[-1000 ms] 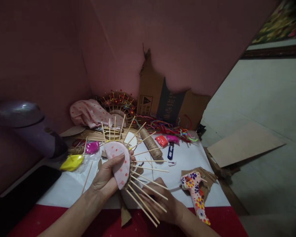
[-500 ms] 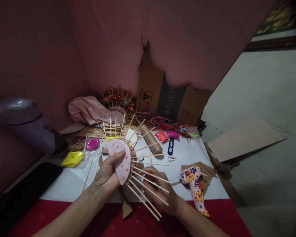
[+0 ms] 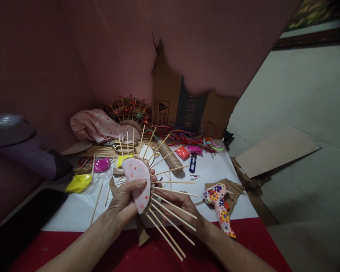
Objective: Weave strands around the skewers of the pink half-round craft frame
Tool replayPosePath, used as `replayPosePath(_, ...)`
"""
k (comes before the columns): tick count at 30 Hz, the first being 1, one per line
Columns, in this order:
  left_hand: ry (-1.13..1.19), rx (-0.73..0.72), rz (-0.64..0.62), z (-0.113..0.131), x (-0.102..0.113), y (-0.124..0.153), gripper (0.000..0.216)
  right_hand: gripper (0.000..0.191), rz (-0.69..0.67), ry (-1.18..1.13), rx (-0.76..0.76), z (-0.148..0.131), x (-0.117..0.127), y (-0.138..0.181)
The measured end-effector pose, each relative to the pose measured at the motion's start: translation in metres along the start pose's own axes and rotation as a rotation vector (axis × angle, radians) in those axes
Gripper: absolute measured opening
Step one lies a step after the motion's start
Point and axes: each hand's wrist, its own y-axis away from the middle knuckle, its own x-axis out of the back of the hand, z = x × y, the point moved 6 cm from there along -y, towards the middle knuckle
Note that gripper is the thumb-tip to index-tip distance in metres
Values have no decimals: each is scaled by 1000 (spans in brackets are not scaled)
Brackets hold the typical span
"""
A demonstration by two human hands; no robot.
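My left hand (image 3: 124,200) grips a half-round piece covered in pink dotted fabric (image 3: 136,170), thumb pressed on its face and fingers behind it. Thin wooden sticks (image 3: 174,238) fan out from its curved edge, and a narrow brown woven band (image 3: 152,190) runs along their bases. Behind the lower sticks is my right hand (image 3: 187,203), its fingers curled close to that band. The sticks partly cover those fingertips, so what they pinch is hidden. Beyond the fan lies a spool of brown twine (image 3: 171,159).
A flower-patterned glue gun (image 3: 222,207) lies on cardboard at the right. A blue cutter (image 3: 192,163), clay packets (image 3: 78,183), scissors (image 3: 126,146) and colourful pipe cleaners (image 3: 184,134) lie around. Torn cardboard (image 3: 167,87) leans on the wall; a black phone-like slab (image 3: 36,207) is at left.
The camera view has shifted slightly, so the background sits further left and higher. My right hand has moved up a little along the sticks; my left hand keeps its hold.
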Motion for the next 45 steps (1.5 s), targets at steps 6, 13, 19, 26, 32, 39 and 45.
replayPosePath(6, 25, -11, -21, -2, 0, 0, 51, 43, -36, 128, 74, -6, 1, -2)
replayPosePath(13, -3, -46, 40, 1, 1, -1, 53, 43, -37, 88, 45, 2, 3, -4)
replayPosePath(19, 4, -57, 78, 4, 4, -1, 50, 43, 0, 3, 40, 7, 5, -5)
replayPosePath(26, 6, -66, 7, 2, 0, 0, 49, 45, -43, 3, 0, 10, 3, -5)
replayPosePath(32, -1, -73, 57, 2, 2, 0, 45, 47, -60, 27, 9, 9, 4, -5)
replayPosePath(39, 15, -93, 123, 8, 2, 0, 45, 45, 45, 26, 70, 2, 8, -6)
replayPosePath(45, 41, -143, 152, 18, 5, 2, 43, 29, 157, 84, 44, -3, 14, -6)
